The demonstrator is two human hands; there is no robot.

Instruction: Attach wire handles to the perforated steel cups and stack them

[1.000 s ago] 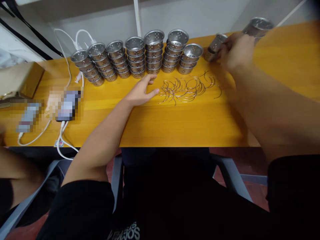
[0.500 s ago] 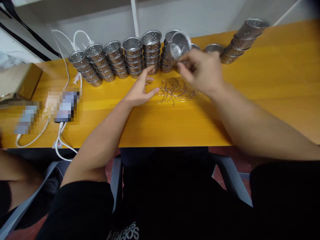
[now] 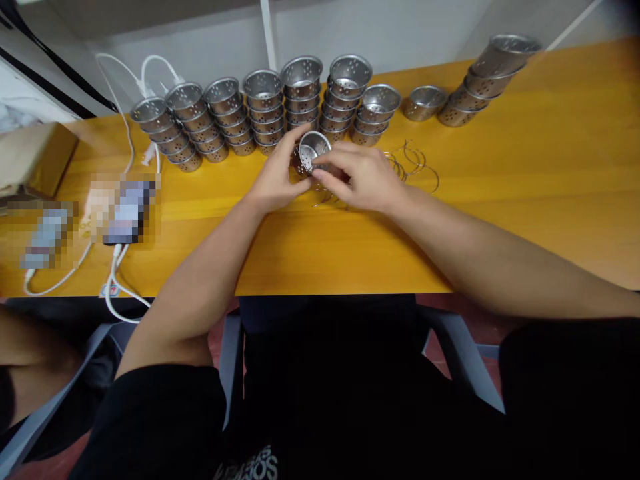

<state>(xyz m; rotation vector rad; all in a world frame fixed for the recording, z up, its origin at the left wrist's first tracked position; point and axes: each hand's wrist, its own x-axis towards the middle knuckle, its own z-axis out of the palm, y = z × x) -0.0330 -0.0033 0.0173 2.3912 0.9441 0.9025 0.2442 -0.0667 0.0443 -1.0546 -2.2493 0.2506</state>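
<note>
A small perforated metal cup (image 3: 314,148) is held tilted above the table, its mouth facing me. My left hand (image 3: 277,175) curves round its left side, thumb below and fingers above. My right hand (image 3: 363,175) grips the cup's right rim between thumb and fingers. Under and beside my right hand lie several thin curved wires (image 3: 413,163), partly hidden by it. Behind my hands stands a row of stacked perforated cups, among them a tall stack (image 3: 350,77) and a shorter stack (image 3: 377,113).
A single cup (image 3: 425,103) and a leaning stack (image 3: 487,80) stand at the right. Phones, one of them a dark-edged phone (image 3: 131,212), lie at the left with white cables (image 3: 117,270). A cardboard box (image 3: 37,160) sits at the far left. Another person's arm (image 3: 35,353) shows at lower left.
My right hand has brought the cup down and left from in front of the stacks. My left hand, open before, now closes round the cup.
</note>
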